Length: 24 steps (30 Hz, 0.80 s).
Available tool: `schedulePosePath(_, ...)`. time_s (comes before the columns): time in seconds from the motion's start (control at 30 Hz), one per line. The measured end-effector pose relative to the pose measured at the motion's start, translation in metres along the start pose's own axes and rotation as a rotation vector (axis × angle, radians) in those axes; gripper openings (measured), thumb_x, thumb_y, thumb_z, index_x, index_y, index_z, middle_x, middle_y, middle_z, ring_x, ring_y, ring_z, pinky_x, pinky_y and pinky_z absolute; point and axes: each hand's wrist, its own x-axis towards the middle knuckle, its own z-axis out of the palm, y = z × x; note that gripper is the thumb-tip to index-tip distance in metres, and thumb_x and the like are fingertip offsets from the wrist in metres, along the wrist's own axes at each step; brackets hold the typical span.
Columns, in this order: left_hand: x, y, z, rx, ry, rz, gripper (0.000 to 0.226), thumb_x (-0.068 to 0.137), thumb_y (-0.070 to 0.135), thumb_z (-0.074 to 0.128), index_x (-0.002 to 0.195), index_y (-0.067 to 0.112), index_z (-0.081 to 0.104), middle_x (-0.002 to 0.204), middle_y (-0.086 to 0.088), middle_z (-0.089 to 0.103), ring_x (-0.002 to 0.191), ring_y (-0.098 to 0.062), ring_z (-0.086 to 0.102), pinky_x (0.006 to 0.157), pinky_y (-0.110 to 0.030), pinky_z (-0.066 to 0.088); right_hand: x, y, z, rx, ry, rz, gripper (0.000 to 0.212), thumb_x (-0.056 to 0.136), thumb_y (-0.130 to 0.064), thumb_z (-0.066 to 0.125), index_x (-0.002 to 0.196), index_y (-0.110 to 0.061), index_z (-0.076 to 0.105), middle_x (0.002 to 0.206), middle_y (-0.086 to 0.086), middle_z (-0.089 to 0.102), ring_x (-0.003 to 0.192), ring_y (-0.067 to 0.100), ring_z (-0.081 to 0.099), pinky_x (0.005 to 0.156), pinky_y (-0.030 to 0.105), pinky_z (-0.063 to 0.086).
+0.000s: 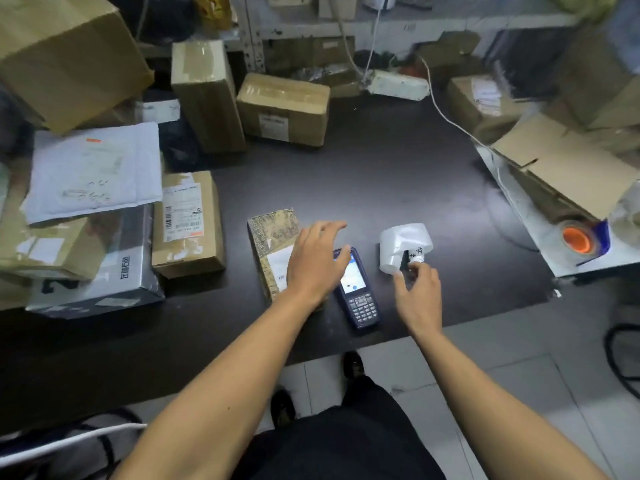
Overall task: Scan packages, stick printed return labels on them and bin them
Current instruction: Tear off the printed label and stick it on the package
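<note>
- Lying lengthwise away from the person on the dark counter (398, 174), the parcel (273, 237) sits under the left hand (313, 265), fingers spread loosely, holding nothing.
- Scanner (356, 289) lies just right of the parcel, parallel to it.
- Right hand (417, 289) pinches the label (415, 255) emerging from the white printer (398, 245).

A parcel-handling back room, somewhere between stockroom and shipping desk.

I'm standing at a dark worktable (381, 174) ringed with taped cardboard boxes (283, 109), a white padded mailer (93, 171) and a box bearing a barcoded shipping label (182, 213). A blue handheld scanner (360, 292) and a small white label printer (403, 242) lie in front of me, a tape dispenser (576, 239) sits to my right, and metal shelving (254, 39) stands behind, over a tiled floor (519, 393).
</note>
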Motion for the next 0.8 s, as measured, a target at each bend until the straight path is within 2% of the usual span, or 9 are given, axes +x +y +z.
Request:
schedulePosePath(0.1, 0.022, 0.024, 0.026, 0.003, -0.094, 0.030, 0.041, 0.096, 0.028, 0.056, 0.136, 0.022, 0.053, 0.136, 0.002, 0.053, 0.128, -0.018, 0.041, 0.102, -0.031, 0.035, 0.028, 0.011, -0.013, 0.019, 0.021, 0.037, 0.030, 0.096, -0.025, 0.056, 0.119, -0.006, 0.055, 0.120, 0.013, 0.051, 0.111, 0.032, 0.051, 0.097, 0.042, 0.042)
schedulePosePath(0.27, 0.058, 0.054, 0.075, 0.035, -0.275, -0.007, 0.039, 0.097, 0.029, 0.054, 0.136, 0.024, 0.053, 0.137, 0.002, 0.049, 0.130, -0.018, 0.040, 0.096, -0.035, 0.041, 0.072, 0.030, -0.027, 0.045, -0.038, 0.058, 0.034, 0.097, -0.022, 0.054, 0.128, -0.007, 0.051, 0.131, 0.012, 0.047, 0.121, 0.029, 0.047, 0.102, 0.039, 0.039)
schedulePosePath(0.43, 0.093, 0.079, 0.117, 0.005, -0.356, -0.085, 0.050, 0.097, 0.026, 0.055, 0.145, 0.021, 0.043, 0.148, -0.001, 0.042, 0.137, -0.023, 0.037, 0.108, -0.039, 0.038, 0.115, 0.039, -0.031, 0.052, -0.159, 0.066, 0.047, 0.101, -0.024, 0.046, 0.145, -0.007, 0.040, 0.147, 0.012, 0.039, 0.136, 0.028, 0.035, 0.110, 0.036, 0.030)
schedulePosePath(0.53, 0.109, 0.084, 0.134, -0.005, -0.404, -0.160, 0.056, 0.097, 0.032, 0.055, 0.149, 0.022, 0.037, 0.151, -0.003, 0.041, 0.139, -0.023, 0.036, 0.110, -0.039, 0.037, 0.124, 0.042, -0.029, 0.077, -0.251, -0.002, 0.038, 0.102, -0.023, 0.041, 0.136, -0.010, 0.052, 0.141, 0.007, 0.046, 0.133, 0.023, 0.036, 0.104, 0.028, 0.031)
schedulePosePath(0.67, 0.117, 0.072, 0.138, 0.026, -0.414, -0.278, 0.055, 0.094, 0.040, 0.062, 0.144, 0.027, 0.043, 0.135, -0.008, 0.057, 0.127, -0.028, 0.051, 0.098, -0.034, 0.041, 0.119, 0.044, -0.023, 0.109, -0.348, -0.148, 0.036, 0.100, -0.011, 0.042, 0.131, -0.006, 0.059, 0.134, 0.002, 0.051, 0.125, 0.014, 0.036, 0.098, 0.010, 0.023)
schedulePosePath(0.73, 0.116, 0.063, 0.132, -0.024, -0.390, -0.333, 0.049, 0.092, 0.031, 0.065, 0.139, 0.025, 0.050, 0.120, -0.007, 0.063, 0.113, -0.027, 0.058, 0.088, -0.028, 0.042, 0.117, 0.044, -0.020, 0.124, -0.347, -0.210, 0.034, 0.096, -0.004, 0.044, 0.125, -0.005, 0.064, 0.128, 0.003, 0.056, 0.122, 0.015, 0.040, 0.095, 0.000, 0.020)
schedulePosePath(0.8, 0.112, 0.053, 0.127, -0.138, -0.392, -0.390, 0.045, 0.090, 0.016, 0.066, 0.134, 0.022, 0.055, 0.095, -0.001, 0.064, 0.093, -0.021, 0.060, 0.072, -0.018, 0.042, 0.115, 0.044, -0.017, 0.165, -0.324, -0.221, 0.030, 0.093, 0.001, 0.047, 0.114, -0.005, 0.068, 0.117, 0.004, 0.064, 0.114, 0.019, 0.049, 0.091, -0.001, 0.025)
